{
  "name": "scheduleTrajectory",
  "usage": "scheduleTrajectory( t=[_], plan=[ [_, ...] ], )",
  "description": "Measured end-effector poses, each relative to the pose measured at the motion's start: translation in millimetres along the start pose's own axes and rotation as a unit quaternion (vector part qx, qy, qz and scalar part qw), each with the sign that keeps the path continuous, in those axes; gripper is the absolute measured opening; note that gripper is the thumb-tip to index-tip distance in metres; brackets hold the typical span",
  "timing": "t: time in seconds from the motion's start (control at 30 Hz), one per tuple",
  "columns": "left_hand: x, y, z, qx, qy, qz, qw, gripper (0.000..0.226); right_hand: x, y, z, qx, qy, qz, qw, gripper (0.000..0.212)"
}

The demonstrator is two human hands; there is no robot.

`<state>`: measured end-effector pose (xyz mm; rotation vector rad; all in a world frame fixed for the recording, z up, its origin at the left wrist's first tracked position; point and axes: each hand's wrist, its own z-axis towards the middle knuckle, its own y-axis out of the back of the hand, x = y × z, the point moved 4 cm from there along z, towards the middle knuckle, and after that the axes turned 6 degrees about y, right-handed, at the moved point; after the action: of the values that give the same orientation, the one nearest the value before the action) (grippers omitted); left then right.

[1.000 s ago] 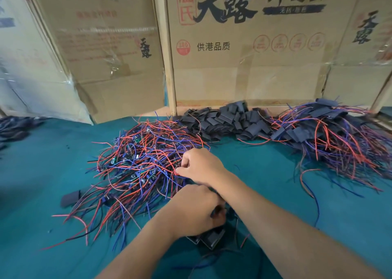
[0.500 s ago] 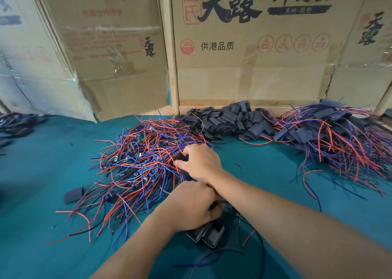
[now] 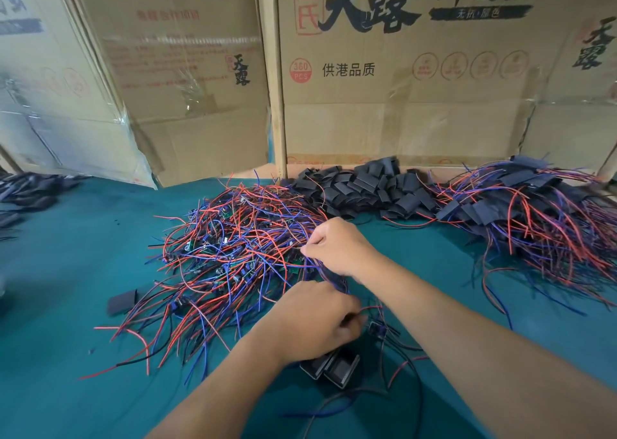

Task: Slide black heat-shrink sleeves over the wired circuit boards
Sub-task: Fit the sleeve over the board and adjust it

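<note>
The right hand pinches a bunch of red and blue wires at the near edge of the big tangled pile of wired green circuit boards; the left hand, nearer than that pile, grips flat black heat-shrink sleeves; a heap of loose black sleeves lies behind the pile.

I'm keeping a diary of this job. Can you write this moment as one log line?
right hand: pinching wires from wired-board pile | left hand: holding black sleeves | step: picking next board | sleeve: not on yet

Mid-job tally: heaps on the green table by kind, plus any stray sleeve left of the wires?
Bare wired boards heap: 1
Empty black sleeves heap: 1
Sleeved boards heap: 1
Unclear dark heap, far left: 1
Stray sleeve: 1
Total: 5
</note>
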<state>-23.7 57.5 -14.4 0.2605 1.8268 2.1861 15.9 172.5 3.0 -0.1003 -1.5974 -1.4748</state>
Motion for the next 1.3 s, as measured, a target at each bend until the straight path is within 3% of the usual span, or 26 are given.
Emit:
scheduleTrajectory(
  t=[0.43,0.6,0.7,0.8,1.07,1.2,1.3],
  plan=[
    [7,7,0,-0.065,0.007,-0.032,0.997,0.037,-44,19,-23,0.048,-0.052,0.133,0.989,0.016],
    [25,3,2,-0.044,0.119,0.005,0.992,0.033,-32,25,-23,-0.062,0.006,-0.024,0.998,0.01],
    [44,9,2,-0.065,0.215,0.024,0.974,0.029,-11,10,-23,-0.037,0.078,-0.024,0.996,0.006],
    [61,11,-2,-0.057,0.291,0.031,0.954,0.025,-5,-6,-22,-0.011,0.087,-0.066,0.994,0.008],
    [73,16,-9,-0.083,0.355,0.044,0.93,0.016,-2,-28,-19,-0.125,0.094,-0.223,0.962,0.026],
    [79,20,-13,-0.111,0.376,0.046,0.919,0.02,-5,-25,-20,-0.17,0.08,-0.215,0.958,0.026],
    [80,21,-14,-0.116,0.382,0.049,0.915,0.02,-6,-27,-20,-0.161,0.099,-0.204,0.961,0.02]
  ],
)
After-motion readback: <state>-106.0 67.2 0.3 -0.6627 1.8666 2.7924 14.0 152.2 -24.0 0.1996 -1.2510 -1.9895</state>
